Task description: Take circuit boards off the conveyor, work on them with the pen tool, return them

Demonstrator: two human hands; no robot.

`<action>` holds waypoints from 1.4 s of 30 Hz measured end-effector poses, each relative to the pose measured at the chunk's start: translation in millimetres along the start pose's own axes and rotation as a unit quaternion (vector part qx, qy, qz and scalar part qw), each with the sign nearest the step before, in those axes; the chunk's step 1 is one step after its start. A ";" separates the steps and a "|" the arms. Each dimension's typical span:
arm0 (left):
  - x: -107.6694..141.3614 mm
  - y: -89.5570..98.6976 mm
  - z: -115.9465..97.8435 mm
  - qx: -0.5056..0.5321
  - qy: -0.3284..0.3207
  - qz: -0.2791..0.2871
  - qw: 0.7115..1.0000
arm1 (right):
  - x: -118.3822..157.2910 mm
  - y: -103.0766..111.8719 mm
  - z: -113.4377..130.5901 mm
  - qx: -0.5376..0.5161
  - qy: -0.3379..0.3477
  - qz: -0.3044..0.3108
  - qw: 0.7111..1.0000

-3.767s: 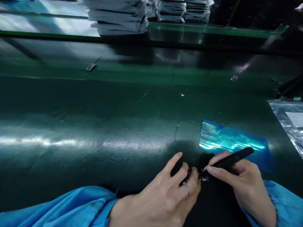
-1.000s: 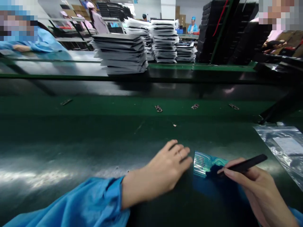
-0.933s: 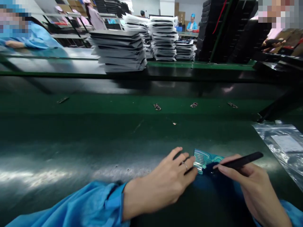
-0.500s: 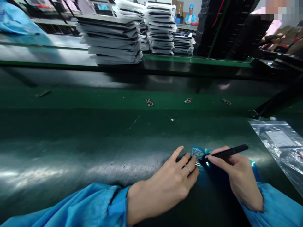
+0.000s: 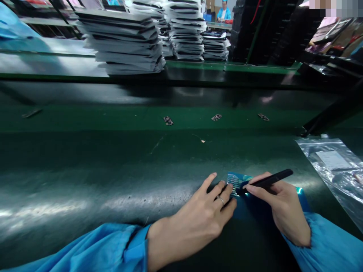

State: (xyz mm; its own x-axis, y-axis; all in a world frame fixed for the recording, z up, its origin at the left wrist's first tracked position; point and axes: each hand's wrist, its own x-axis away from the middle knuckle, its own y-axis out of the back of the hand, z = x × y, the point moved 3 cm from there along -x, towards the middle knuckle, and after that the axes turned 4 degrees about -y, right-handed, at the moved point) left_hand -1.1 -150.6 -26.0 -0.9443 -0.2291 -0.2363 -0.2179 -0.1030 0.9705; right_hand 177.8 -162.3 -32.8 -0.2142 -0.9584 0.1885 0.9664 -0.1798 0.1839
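Note:
A shiny blue sheet (image 5: 236,176) with rows of small pale marks lies on the dark green bench, partly hidden under both hands. My left hand (image 5: 198,217), wearing a ring, reaches in palm down. Its fingers are spread, with the fingertips resting at the sheet's left edge. In my right hand (image 5: 286,209) a slim black pen-like tool (image 5: 273,179) is pinched between thumb and fingers. The tool slants down to the left, and its lower end is near the marked part of the sheet, close to the left fingertips. Its tip is too dark to make out.
A clear plastic bag (image 5: 331,160) with a white label lies to the right. Several small parts, one a dark patterned piece (image 5: 168,120), lie along the back strip. Stacks of sheets (image 5: 124,43) stand on the raised shelf. A person in blue (image 5: 224,13) is far behind.
The whole view has shifted slightly, so things appear a little further left and higher. Both hands stay at the sheet, the right still gripping the black tool.

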 end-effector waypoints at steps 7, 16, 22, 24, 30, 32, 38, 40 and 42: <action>-1.8 1.7 0.0 -0.004 0.003 0.006 1.000 | -1.4 -1.3 -0.5 -0.003 0.007 0.004 1.000; -0.7 2.9 -0.9 -0.011 0.003 -0.008 1.000 | -3.9 -2.0 -0.8 -0.065 -0.019 -0.004 0.998; -6.0 6.5 11.5 0.001 -0.005 -0.008 1.000 | -5.2 -2.3 8.0 -0.125 -0.050 -0.027 0.991; -11.5 5.8 29.1 -0.014 0.020 -0.014 1.000 | -5.8 -1.4 9.7 -0.135 -0.060 -0.033 0.989; -30.9 -2.6 121.6 -0.088 0.211 0.069 0.971 | -7.3 -2.6 9.2 -0.126 -0.093 -0.034 0.987; -35.6 -4.4 150.6 -0.105 0.266 0.057 0.956 | -7.2 -3.3 7.2 -0.126 -0.102 -0.032 0.986; -46.6 -16.3 187.3 -0.111 0.386 0.046 0.914 | -7.6 -2.4 -1.5 -0.140 -0.094 0.011 0.986; -53.7 -17.4 184.3 -0.094 0.372 0.047 0.922 | -7.9 -2.1 -3.2 -0.147 -0.096 0.025 0.984; -61.0 -15.8 181.2 -0.078 0.350 0.047 0.932 | -7.7 -2.1 -3.9 -0.153 -0.098 0.032 0.983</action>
State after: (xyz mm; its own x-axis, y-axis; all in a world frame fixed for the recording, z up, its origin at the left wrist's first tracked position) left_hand 15.2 40.3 -18.3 -0.5536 -0.8138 -0.1769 -0.0523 -0.1780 0.9826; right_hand 178.0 -155.4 -38.4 -0.1453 -0.9145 0.3776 0.9698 -0.2071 -0.1285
